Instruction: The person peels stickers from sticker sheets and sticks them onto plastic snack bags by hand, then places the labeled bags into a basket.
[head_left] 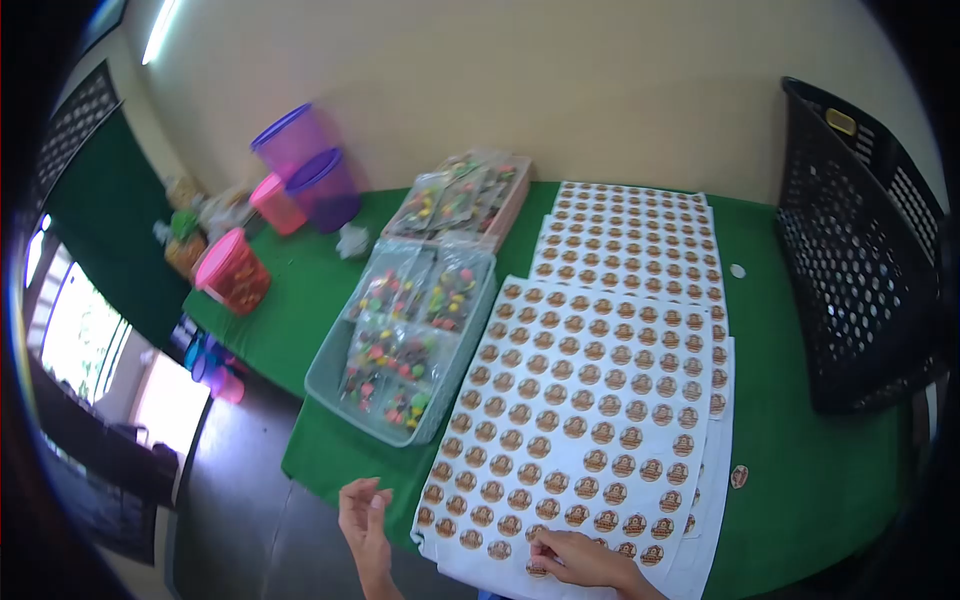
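A large white sheet of round brown stickers (575,375) lies on top of other such sheets along the table. My right hand (575,558) is on the sheet near its front edge, thumb and fingertips pinched together at a round sticker. Whether that sticker has lifted off the sheet is hidden by the fingers. To the left, my left hand (365,510) hovers just off the table edge, fingers loosely bent, thumb apart, holding nothing. Beyond it stands a grey-green tray (325,385) with clear packets of colourful sweets (395,350).
A second, pinkish tray of packets (515,205) stands behind. Purple and pink tubs (325,190) and a red-lidded container (235,275) are at the back left. A tall black perforated basket (850,260) rises at right. One loose sticker (739,476) lies on the green cloth (800,500).
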